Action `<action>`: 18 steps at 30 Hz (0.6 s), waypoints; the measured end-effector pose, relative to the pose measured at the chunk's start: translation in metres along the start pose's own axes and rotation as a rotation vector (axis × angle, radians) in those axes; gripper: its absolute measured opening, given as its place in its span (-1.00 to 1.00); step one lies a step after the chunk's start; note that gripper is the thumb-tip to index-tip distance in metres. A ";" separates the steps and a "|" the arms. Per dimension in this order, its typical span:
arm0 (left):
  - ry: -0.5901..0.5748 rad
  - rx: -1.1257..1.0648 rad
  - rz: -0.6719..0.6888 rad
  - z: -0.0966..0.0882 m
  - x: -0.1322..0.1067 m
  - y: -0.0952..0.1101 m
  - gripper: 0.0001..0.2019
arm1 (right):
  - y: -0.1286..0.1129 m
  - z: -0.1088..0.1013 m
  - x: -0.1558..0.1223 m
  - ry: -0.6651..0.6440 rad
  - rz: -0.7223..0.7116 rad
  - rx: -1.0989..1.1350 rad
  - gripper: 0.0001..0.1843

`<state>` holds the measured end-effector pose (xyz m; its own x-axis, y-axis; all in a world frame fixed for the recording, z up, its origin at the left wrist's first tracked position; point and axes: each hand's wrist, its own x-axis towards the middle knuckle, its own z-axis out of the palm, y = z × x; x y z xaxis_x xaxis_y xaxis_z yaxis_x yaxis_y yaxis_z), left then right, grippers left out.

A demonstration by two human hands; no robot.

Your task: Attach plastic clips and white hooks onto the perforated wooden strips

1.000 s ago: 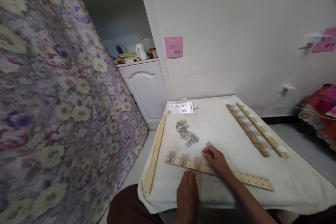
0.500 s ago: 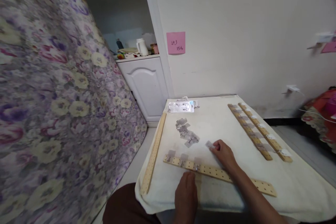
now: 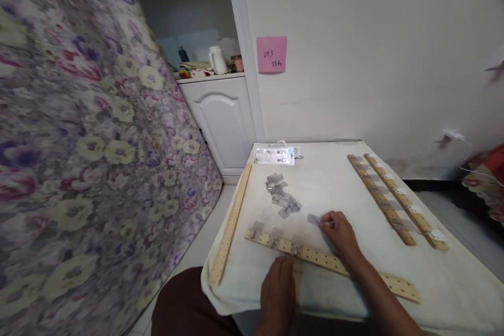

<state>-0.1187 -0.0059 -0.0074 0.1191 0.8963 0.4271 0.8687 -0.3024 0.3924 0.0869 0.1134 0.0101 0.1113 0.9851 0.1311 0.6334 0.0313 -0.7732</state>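
Observation:
My right hand (image 3: 339, 232) pinches a small clear plastic tab (image 3: 314, 219) above the cloth, beyond the middle of a perforated wooden strip (image 3: 321, 258). Part of that strip is hidden under my right forearm. Toward its left end, three clear tabs with metal clips (image 3: 296, 248) are fixed on it. My left hand (image 3: 279, 286) is closed just in front of the strip, near the third tab; whatever its fingertips hold, if anything, is hidden. Farther back lies a loose pile of clear tabs with metal fittings (image 3: 279, 194).
A bare perforated strip (image 3: 231, 223) lies along the table's left side. On the right lie two more strips, one with clear tabs (image 3: 380, 198) and one with white pieces (image 3: 413, 211). Clear packaging (image 3: 273, 156) rests at the back, before the wall. A floral curtain (image 3: 118, 168) hangs left.
The view has shifted slightly. My right hand still pinches the clear tab, which now lies a little flatter. My left hand has barely moved.

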 end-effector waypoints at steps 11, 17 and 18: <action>0.019 -0.327 -0.085 -0.009 0.000 0.003 -0.79 | 0.000 -0.002 -0.003 -0.169 0.117 0.661 -0.77; -0.028 -0.570 -0.255 -0.023 0.001 0.035 -0.84 | -0.008 -0.024 -0.022 -0.282 0.066 0.749 -0.79; -0.066 -0.646 -0.298 -0.022 0.003 0.041 -0.84 | -0.010 -0.029 -0.026 -0.301 0.026 0.735 -0.82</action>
<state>-0.0930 -0.0230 0.0275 -0.0320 0.9824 0.1842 0.4128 -0.1548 0.8976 0.0995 0.0829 0.0327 -0.1591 0.9871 0.0154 -0.0457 0.0082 -0.9989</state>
